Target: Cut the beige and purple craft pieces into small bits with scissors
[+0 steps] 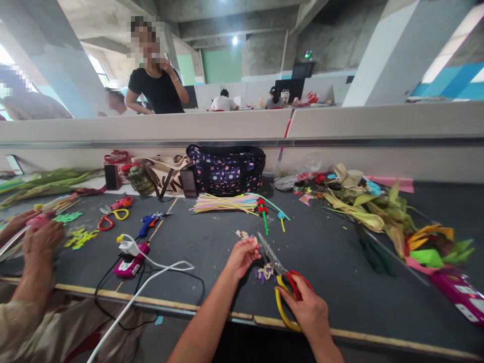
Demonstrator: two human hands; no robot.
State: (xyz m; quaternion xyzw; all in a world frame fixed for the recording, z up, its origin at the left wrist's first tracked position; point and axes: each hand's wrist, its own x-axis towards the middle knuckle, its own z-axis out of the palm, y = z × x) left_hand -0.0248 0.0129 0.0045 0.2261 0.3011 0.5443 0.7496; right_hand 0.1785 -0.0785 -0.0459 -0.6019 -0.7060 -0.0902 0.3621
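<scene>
My right hand (310, 307) grips a pair of scissors (273, 258) with red and yellow handles. The scissors' blades point up and left, their tips close to the fingers of my left hand (244, 256). Those fingers are pinched around a small pale piece (256, 242), mostly hidden by the fingertips. Small cut pieces (266, 272), beige and purple, lie on the dark table below the blades. More beige bits (244, 234) rest just beyond my left hand.
Colored pipe cleaners (227, 202) lie before a dotted bag (229, 169). A blue glue gun (148, 224) and a purple power strip (131, 262) with a white cable are left. Dried husks (381, 217) lie right. A co-worker's hands (41, 234) work at far left.
</scene>
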